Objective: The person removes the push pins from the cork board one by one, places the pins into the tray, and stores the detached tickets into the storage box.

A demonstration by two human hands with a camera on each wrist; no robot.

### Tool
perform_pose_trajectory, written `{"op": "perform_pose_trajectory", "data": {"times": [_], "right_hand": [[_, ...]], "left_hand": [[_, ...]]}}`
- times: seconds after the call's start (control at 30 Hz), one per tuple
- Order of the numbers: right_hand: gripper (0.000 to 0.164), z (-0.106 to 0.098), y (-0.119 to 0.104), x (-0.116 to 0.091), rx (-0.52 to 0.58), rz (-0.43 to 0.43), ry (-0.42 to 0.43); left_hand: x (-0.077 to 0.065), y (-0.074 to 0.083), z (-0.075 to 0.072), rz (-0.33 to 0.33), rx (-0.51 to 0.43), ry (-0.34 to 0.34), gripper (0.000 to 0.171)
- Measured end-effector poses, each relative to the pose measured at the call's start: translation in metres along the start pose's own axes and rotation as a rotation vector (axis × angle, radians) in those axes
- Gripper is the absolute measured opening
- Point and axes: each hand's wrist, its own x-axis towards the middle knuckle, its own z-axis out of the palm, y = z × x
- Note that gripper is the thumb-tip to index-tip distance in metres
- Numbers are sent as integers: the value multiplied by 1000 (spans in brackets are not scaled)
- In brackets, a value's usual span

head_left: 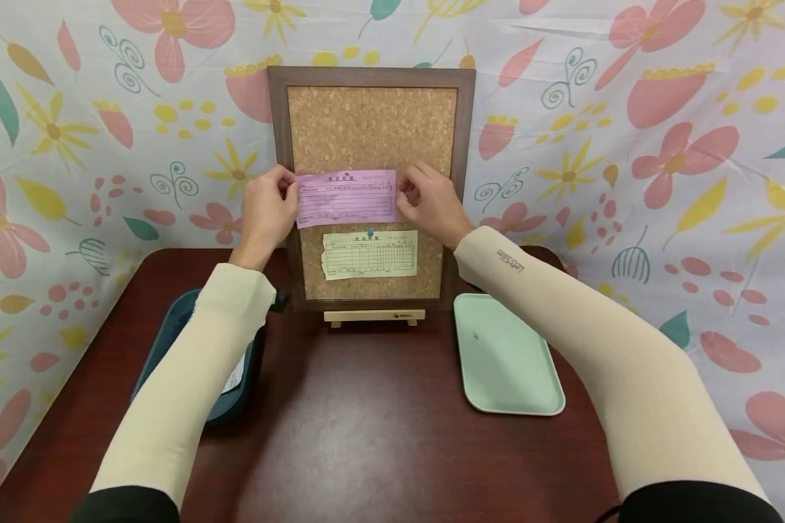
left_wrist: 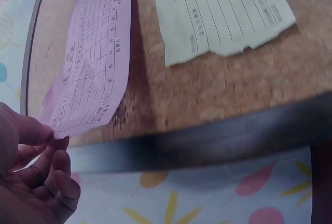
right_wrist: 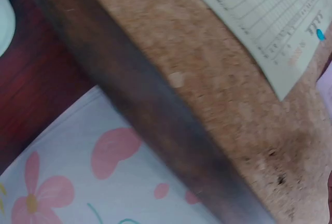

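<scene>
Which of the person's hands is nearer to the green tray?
The right. The right hand is at the corkboard's right side, higher than the green tray; the left hand is farther off, at the corkboard's left edge.

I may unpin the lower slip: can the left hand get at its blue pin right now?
Probably not while the left hand pinches the pink slip; once free, likely yes, as the blue pin sits uncovered just below that slip.
</scene>
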Motion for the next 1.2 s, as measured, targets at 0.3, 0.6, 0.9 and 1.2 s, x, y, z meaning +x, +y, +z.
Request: {"op": "perform_pose_trajectory", "data": {"times": [0.3,0.6,0.9,1.2], "right_hand": [[8,-12,10,-23,10,-9,30],[5,-18,22,-44,22,-29,26],[8,-20,31,-70,26,-10,5],[11,-26,45,-107,1,27,-6]], "left_hand": [[-8,-15,-23,-21,5,29,16],[-22,-33,-44,-49,4,39,18],[-44,-46,-61,-57,34,44,21],[-64,-64,-81,-123,83,69,25]]}}
